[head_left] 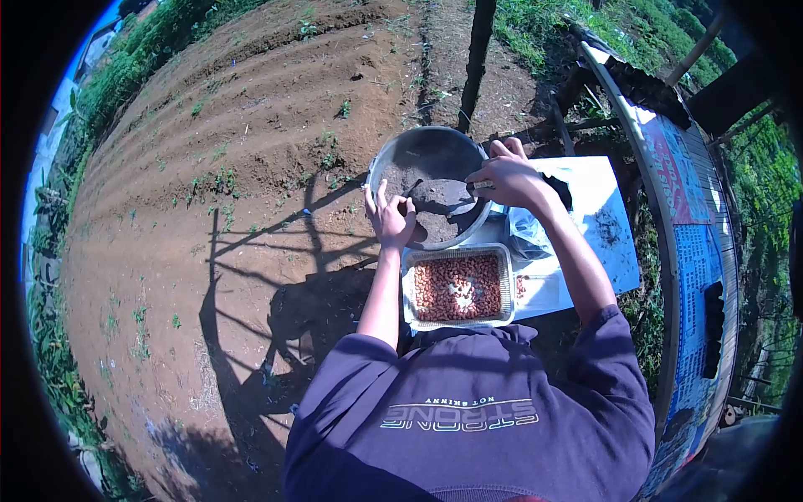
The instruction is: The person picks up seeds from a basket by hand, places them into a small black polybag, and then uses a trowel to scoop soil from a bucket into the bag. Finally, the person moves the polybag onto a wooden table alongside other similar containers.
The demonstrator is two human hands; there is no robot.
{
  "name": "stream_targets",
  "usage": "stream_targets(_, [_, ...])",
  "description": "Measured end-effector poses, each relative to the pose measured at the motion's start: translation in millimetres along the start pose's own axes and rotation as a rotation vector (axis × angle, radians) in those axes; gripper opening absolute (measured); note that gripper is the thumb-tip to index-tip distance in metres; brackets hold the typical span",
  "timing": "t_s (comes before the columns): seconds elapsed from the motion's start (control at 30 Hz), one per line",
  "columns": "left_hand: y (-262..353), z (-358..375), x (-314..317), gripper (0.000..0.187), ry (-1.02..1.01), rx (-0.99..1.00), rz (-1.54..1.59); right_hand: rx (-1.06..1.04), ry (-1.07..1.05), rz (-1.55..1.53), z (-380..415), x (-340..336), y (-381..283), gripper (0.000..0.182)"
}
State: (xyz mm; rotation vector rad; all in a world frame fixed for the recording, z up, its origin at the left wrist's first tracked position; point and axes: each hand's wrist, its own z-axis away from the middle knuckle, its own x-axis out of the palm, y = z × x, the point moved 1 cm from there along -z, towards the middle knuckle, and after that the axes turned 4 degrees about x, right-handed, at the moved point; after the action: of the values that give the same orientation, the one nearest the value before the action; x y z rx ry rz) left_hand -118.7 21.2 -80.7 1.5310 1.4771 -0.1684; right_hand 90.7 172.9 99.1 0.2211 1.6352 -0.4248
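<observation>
A round grey basin [478, 226] holds dark, loose soil [401, 180]. Across its left rim lies my left hand [390, 219], fingers spread, the thumb curved over the inside. At the right side of the basin, my right hand [507, 179] is closed around the end of a dark tool with a broad, scoop-like blade [445, 196], which lies over the soil. Its grip is mostly hidden by my fingers. Nearer my chest stands a pale rectangular basket [507, 289] with many small reddish-brown seeds [435, 293], a few whitish ones in the middle.
A white board [615, 243] lies under the basin and basket, with dark soil smudges at its right. A clear plastic bag [527, 236] sits below my right forearm. Tilled earth [167, 243] stretches left. A printed banner [698, 284] on a frame runs along the right.
</observation>
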Motion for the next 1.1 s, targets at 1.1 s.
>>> stream_targets(1.1, [3.6, 0.4, -0.6, 0.025, 0.006, -0.094, -0.064, 0.146, -0.262, 0.285, -18.4, 16.1, -21.9, 0.020])
